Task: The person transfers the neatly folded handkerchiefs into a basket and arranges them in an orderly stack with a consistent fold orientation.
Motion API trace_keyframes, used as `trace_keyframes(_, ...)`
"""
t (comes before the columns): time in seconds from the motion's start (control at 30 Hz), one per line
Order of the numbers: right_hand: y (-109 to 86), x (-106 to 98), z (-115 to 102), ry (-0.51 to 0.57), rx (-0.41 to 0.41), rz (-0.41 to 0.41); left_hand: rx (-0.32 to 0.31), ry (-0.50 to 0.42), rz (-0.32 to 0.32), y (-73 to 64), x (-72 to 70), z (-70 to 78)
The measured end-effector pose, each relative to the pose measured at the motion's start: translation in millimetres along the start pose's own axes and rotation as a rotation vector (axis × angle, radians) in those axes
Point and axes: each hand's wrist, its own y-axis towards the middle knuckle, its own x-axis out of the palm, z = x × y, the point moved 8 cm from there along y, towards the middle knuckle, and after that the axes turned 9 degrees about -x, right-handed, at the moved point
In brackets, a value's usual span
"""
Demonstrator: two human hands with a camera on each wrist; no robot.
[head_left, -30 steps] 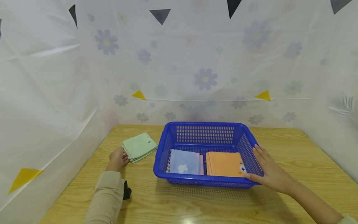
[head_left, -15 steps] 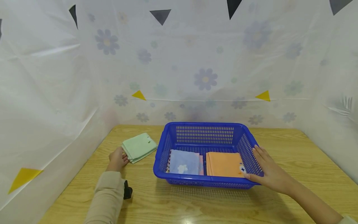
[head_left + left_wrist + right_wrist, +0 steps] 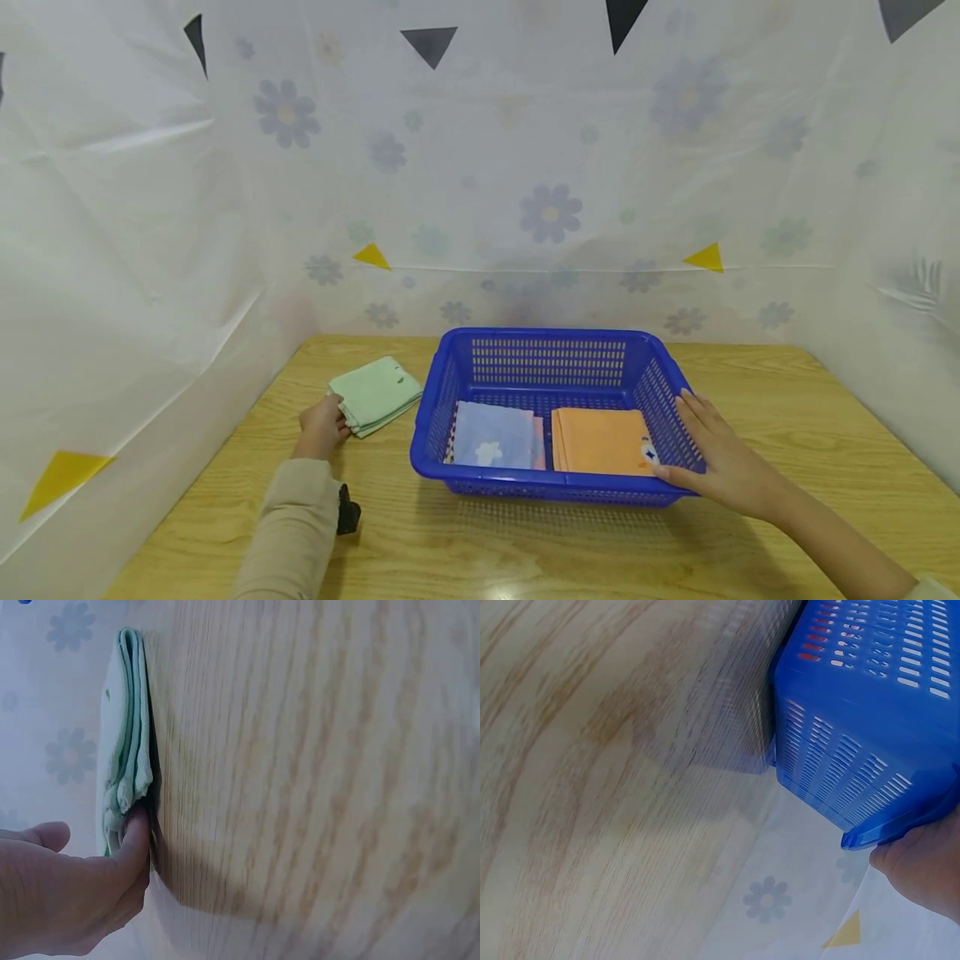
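In the head view a folded pale green cloth (image 3: 375, 393) lies on the table left of a blue plastic basket (image 3: 517, 475). My left hand (image 3: 321, 423) is at the cloth's near left edge. The left wrist view shows its fingertips (image 3: 136, 829) tucked under the folded layers, with the thumb raised apart from them. My right hand (image 3: 723, 458) rests on the basket's near right corner, fingers extended along the side rim and thumb on the front rim. Inside the basket are a folded blue cloth (image 3: 491, 433) and a folded orange cloth (image 3: 603, 440).
A pink cloth (image 3: 538, 443) shows from beneath the blue one. The wooden table (image 3: 420, 550) is bordered by white flowered sheeting (image 3: 480, 208) at the back and sides. A black device (image 3: 348, 510) sits at my left wrist.
My left hand has shifted slightly right and farther onto the green cloth's edge. The right hand, basket and cloths inside stay in place.
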Motion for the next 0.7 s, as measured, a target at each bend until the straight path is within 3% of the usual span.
trace_keyframes(0.7,-0.2,0.1,-1.4,-0.006,0.002,0.005,0.004,0.026,-0.027,2.6,14.8,-6.2)
